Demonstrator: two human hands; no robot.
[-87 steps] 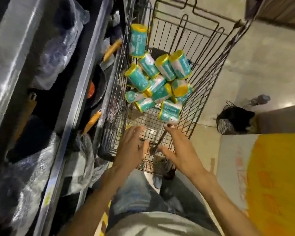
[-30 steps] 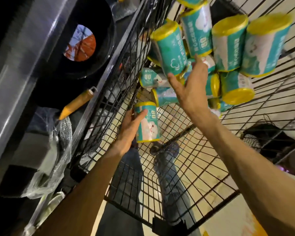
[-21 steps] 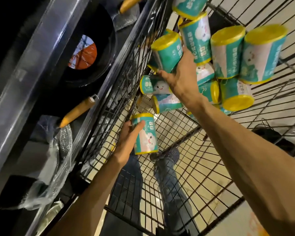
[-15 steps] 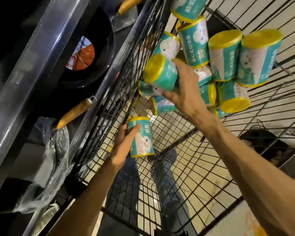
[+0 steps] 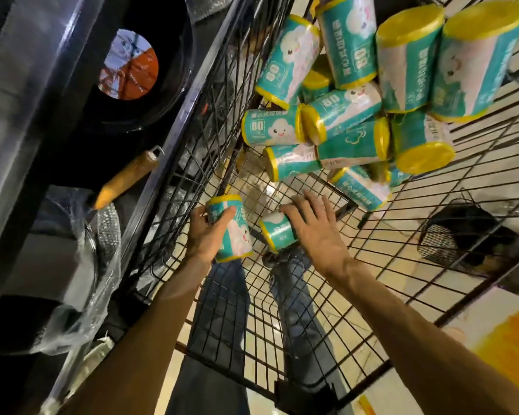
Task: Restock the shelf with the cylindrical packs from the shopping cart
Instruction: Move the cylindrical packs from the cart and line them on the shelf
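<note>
Cart (image 5: 372, 265); left grip (image 5: 206, 232) clamps pack (image 5: 232, 232); right grip (image 5: 312, 226) clamps second pack (image 5: 277, 232)

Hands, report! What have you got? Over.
Left hand grips one pack. Right hand grips another pack. Both inside cart. Nothing blocking.

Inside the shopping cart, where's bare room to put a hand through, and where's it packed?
Bare wire floor of the shopping cart lies below both hands, towards the near wall. Crowded: the far end, where the pile of packs sits. The left hand and right hand each hold one.
</note>
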